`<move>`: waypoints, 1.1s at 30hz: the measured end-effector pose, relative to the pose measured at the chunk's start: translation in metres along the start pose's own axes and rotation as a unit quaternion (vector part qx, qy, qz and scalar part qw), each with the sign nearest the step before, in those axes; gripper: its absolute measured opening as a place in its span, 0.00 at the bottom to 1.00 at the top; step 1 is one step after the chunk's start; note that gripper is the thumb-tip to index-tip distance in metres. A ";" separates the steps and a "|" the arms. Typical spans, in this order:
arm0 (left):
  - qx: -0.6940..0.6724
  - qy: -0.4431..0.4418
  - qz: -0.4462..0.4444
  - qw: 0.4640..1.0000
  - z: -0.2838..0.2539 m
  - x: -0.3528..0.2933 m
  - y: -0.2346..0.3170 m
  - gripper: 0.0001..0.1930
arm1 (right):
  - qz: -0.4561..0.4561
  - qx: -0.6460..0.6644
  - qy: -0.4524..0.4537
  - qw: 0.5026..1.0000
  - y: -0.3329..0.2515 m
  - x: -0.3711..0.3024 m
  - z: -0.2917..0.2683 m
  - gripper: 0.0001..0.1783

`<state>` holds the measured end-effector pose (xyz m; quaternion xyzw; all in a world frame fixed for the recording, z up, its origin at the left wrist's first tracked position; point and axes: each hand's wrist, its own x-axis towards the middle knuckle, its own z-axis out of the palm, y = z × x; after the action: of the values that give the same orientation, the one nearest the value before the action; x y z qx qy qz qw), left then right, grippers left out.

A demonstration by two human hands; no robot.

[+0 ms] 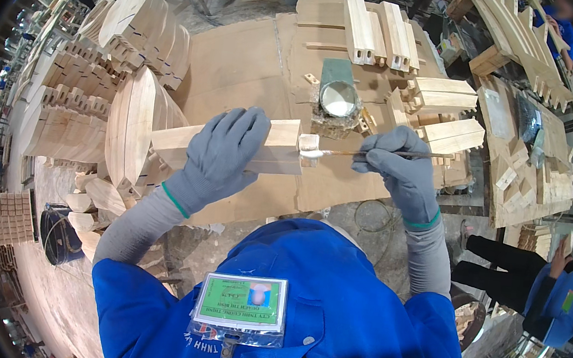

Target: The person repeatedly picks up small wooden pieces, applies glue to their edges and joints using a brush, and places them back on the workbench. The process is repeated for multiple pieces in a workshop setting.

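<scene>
Wood [283,137] clamped in left hand [221,159]; right hand [399,171] gripping brush [343,153]; cardboard [240,60] stretch parts stack [141,28] from bowl [339,99]

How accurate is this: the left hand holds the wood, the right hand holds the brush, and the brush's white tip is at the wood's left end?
One slip: in the head view, the brush's white tip is at the wood's right end. The left hand does hold the wood, and the right hand the brush.
</scene>
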<state>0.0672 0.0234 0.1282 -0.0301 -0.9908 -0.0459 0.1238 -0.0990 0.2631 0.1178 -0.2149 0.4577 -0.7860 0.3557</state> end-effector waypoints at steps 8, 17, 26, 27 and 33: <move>-0.586 -0.420 -0.150 0.676 0.003 -0.013 -0.034 0.42 | 0.038 -0.063 -0.057 0.996 -0.032 0.005 -0.003 0.06; -0.676 -0.483 -0.125 0.542 0.020 -0.012 -0.033 0.50 | 0.100 -0.140 -0.091 0.981 -0.022 0.018 0.012 0.09; -0.679 -0.462 -0.183 0.540 0.025 -0.016 -0.042 0.53 | 0.095 -0.098 -0.084 0.987 -0.022 0.015 0.001 0.07; -0.672 -0.463 -0.184 0.547 0.025 -0.014 -0.041 0.53 | 0.084 -0.084 -0.067 0.991 -0.021 0.015 0.000 0.07; -0.682 -0.455 -0.138 0.556 0.039 -0.010 -0.045 0.53 | 0.067 -0.049 -0.085 0.993 -0.023 0.018 0.011 0.08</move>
<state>0.0639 -0.0179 0.0849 0.0147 -0.5796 -0.7046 -0.4091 -0.1118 0.2501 0.1433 -0.2667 0.4775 -0.7157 0.4344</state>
